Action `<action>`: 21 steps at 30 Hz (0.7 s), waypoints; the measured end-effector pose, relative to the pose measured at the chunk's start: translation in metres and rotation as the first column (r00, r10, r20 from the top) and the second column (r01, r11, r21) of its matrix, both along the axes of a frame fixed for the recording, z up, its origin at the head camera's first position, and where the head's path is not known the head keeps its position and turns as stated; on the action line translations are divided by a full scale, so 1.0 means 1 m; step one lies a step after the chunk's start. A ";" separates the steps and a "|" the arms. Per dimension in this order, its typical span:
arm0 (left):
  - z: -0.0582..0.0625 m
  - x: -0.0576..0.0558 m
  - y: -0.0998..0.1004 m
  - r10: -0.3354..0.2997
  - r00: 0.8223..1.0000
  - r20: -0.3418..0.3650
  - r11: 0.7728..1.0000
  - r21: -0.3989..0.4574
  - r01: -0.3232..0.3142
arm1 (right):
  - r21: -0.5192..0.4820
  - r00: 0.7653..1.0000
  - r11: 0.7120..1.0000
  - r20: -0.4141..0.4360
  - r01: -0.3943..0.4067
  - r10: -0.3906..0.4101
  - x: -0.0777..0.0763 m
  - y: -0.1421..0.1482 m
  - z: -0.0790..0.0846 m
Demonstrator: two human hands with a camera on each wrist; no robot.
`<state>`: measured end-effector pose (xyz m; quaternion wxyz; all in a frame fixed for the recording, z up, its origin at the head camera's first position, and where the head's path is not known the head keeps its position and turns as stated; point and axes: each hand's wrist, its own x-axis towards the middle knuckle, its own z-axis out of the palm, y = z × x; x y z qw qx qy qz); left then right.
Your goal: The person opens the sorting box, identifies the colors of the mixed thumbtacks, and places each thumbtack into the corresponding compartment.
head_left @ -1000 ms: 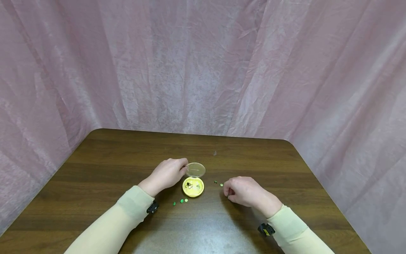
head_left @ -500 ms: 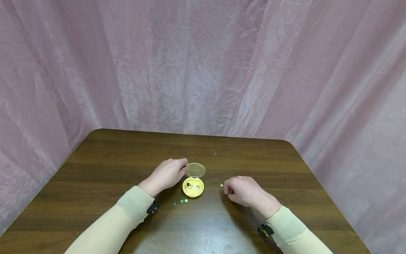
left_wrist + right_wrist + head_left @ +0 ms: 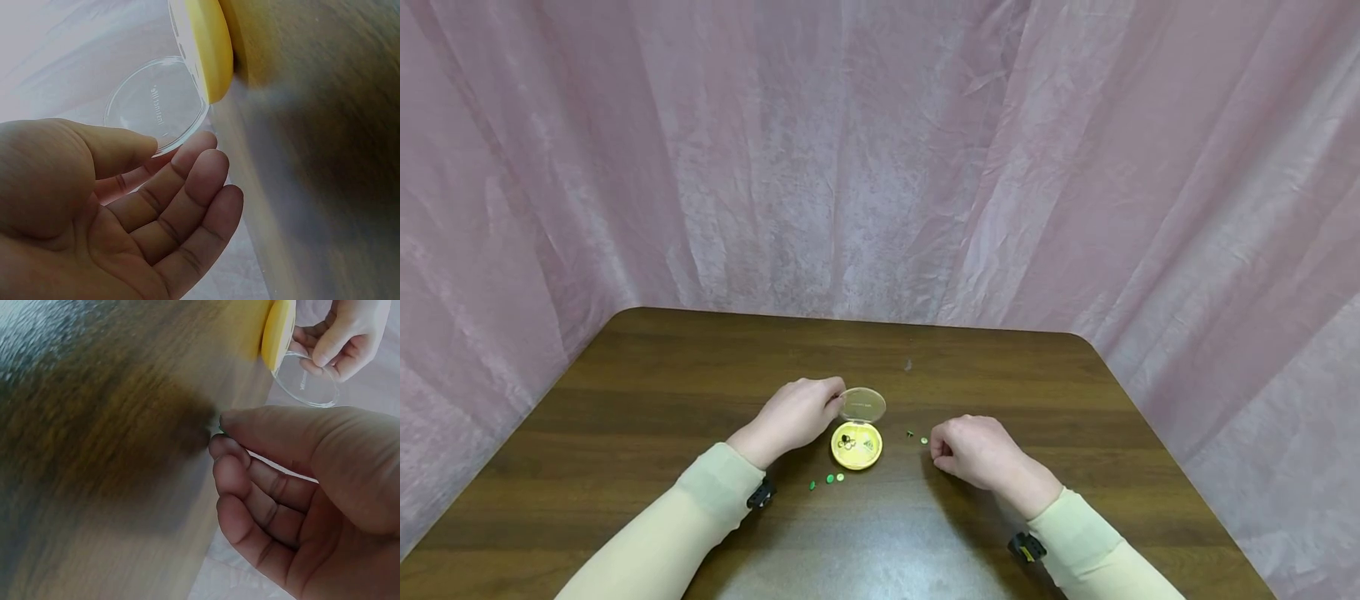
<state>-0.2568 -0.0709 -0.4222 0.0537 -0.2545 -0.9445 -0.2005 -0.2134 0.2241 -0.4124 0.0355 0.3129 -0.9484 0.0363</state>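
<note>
A round yellow case (image 3: 857, 461) stands on the table with its clear hinged lid (image 3: 862, 405) raised. My left hand (image 3: 799, 417) is at the left edge of that lid; in the left wrist view its thumb and index finger pinch the lid rim. Inside the case lie small dark and pale pieces. To the right, my right hand (image 3: 977, 450) is low over the table with fingers curled. A tiny green piece (image 3: 222, 429) shows between its thumb and index fingertip, mostly hidden. Close by this hand lie a pale green disc (image 3: 924, 441) and a small dark green piece (image 3: 910, 433).
In front of the case, to its left, lie a green piece (image 3: 812, 485), a green disc (image 3: 830, 479) and a pale yellow-green disc (image 3: 840, 477). The brown wooden table (image 3: 700, 367) ends at a pink curtain (image 3: 880, 167) behind and at the sides.
My right hand has shifted very slightly to the right. The left hand stays at the lid, and the case has not moved on the table.
</note>
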 end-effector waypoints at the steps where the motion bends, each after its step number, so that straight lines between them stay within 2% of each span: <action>1: 0.000 0.001 0.000 -0.001 1.000 0.001 1.000 0.001 0.001 | -0.002 1.000 1.000 -0.011 0.002 -0.002 0.000 0.000 0.000; 7: 0.000 0.001 0.001 -0.001 1.000 0.003 1.000 0.005 0.001 | -0.021 0.999 1.000 -0.050 0.013 -0.014 0.000 0.000 -0.001; 15: 0.001 0.000 0.000 -0.001 1.000 -0.022 1.000 0.004 0.001 | -0.069 0.990 0.997 -0.138 -0.019 0.009 -0.001 0.001 0.003; 21: 0.002 0.001 0.000 -0.008 0.999 -0.032 1.000 0.005 0.009 | -0.156 0.997 0.985 -0.035 0.068 -0.074 -0.002 -0.004 0.009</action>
